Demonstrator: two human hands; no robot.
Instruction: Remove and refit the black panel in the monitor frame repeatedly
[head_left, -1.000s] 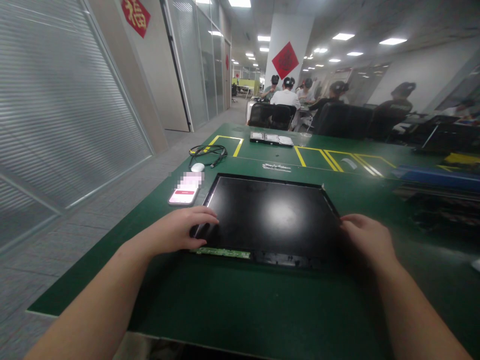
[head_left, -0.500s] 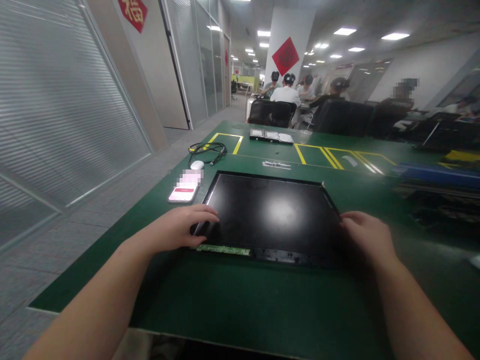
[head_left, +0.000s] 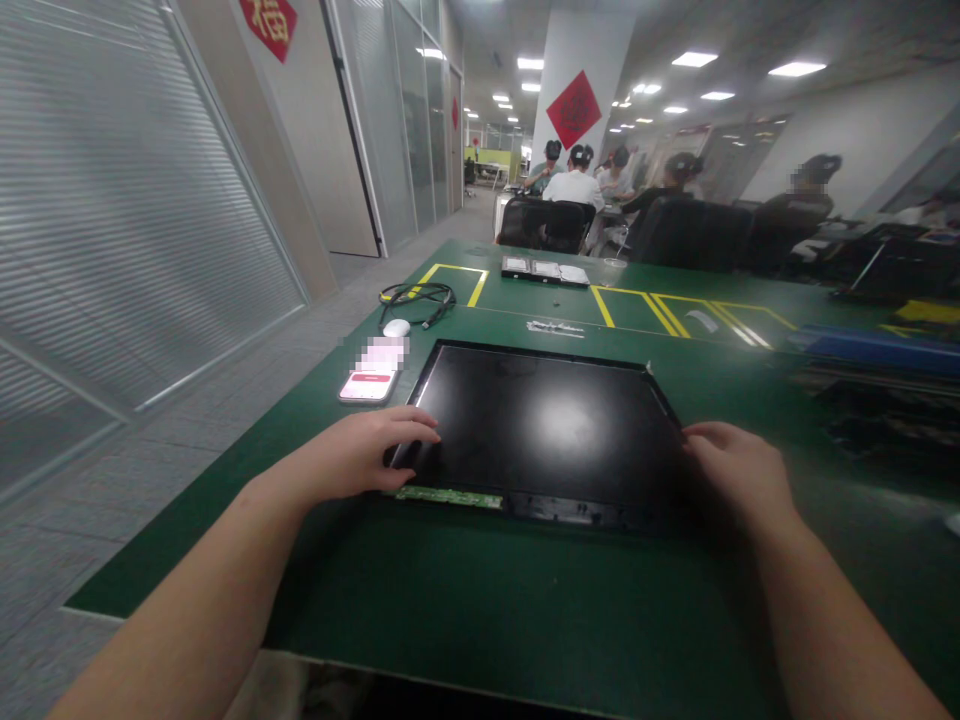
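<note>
Glossy green tabletop [head_left: 465, 600]: spreads before us from six o'clock outward, under the panel.
Narrow green circuit board [head_left: 450, 497]: at seven o'clock, along the panel's near edge.
Bare left hand [head_left: 367, 450]: at nine o'clock; our thumb and fingers stand well parted over the panel's left side. We cannot tell how firmly they press.
Bare right hand [head_left: 739, 470]: at three o'clock, fingers curled, tips at the right edge; whether they pinch it we cannot tell.
Flat black rectangular display panel [head_left: 525, 410]: lies face up between our hands.
Pink-screened phone [head_left: 369, 388]: at ten o'clock.
White rounded mouse [head_left: 396, 328]: just beyond the phone.
Coiled black cable [head_left: 427, 323]: at eleven o'clock.
Seated people [head_left: 574, 185]: far off, towards twelve.
</note>
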